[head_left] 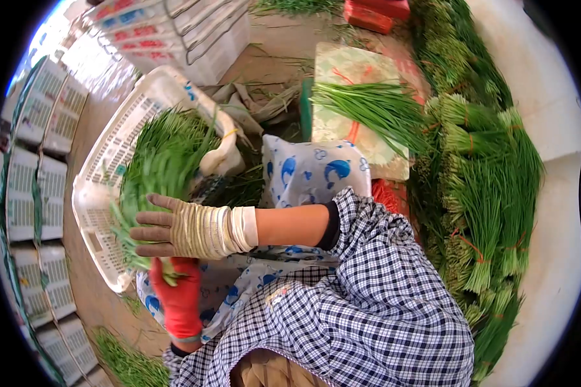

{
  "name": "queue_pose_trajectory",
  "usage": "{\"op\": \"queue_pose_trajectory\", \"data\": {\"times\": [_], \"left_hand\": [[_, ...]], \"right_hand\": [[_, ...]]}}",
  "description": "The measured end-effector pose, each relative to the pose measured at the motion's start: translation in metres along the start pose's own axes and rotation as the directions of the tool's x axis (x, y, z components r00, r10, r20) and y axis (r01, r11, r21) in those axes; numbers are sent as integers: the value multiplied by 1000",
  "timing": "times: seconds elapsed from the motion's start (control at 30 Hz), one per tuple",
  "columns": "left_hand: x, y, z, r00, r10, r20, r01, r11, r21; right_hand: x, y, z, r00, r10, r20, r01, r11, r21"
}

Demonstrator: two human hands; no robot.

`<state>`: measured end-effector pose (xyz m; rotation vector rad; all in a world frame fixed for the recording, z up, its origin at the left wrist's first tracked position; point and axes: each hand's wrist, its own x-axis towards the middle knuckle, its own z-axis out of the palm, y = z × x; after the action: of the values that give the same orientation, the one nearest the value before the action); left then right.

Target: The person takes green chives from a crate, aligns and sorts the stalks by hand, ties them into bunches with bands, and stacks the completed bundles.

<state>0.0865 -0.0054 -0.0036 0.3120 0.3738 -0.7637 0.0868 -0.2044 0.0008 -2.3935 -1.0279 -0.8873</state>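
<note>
My left hand (pixel 176 297), in a red glove, is closed round the lower end of a bunch of long green chives (pixel 158 168). The bunch is blurred and fans up over a white plastic basket (pixel 93 193). Just above that hand, my right hand (pixel 181 227), in a pale glove with brown fingers, stretches flat across the chives with its fingers apart. Part of the bunch is hidden behind the right hand. Whether the right palm touches the stalks I cannot tell.
Loose chives (pixel 368 106) lie on a pale board (pixel 326 64) with red ties. Tied chive bundles (pixel 490 193) are piled at the right. White crates (pixel 35 193) line the left; a crate stack (pixel 174 39) stands behind. A dolphin-print cloth (pixel 310 171) covers my lap.
</note>
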Motion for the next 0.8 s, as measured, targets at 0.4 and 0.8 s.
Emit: {"op": "queue_pose_trajectory", "data": {"times": [0.4,0.8], "left_hand": [[135,-99,272,814,-102,571,-567,73,821],[355,-326,229,315,-702,639,-658,-647,-386]], "right_hand": [[-86,29,-159,777,423,-465,-495,868,-38],[-199,42,-183,588,598,-545,-789,574,-221]]}}
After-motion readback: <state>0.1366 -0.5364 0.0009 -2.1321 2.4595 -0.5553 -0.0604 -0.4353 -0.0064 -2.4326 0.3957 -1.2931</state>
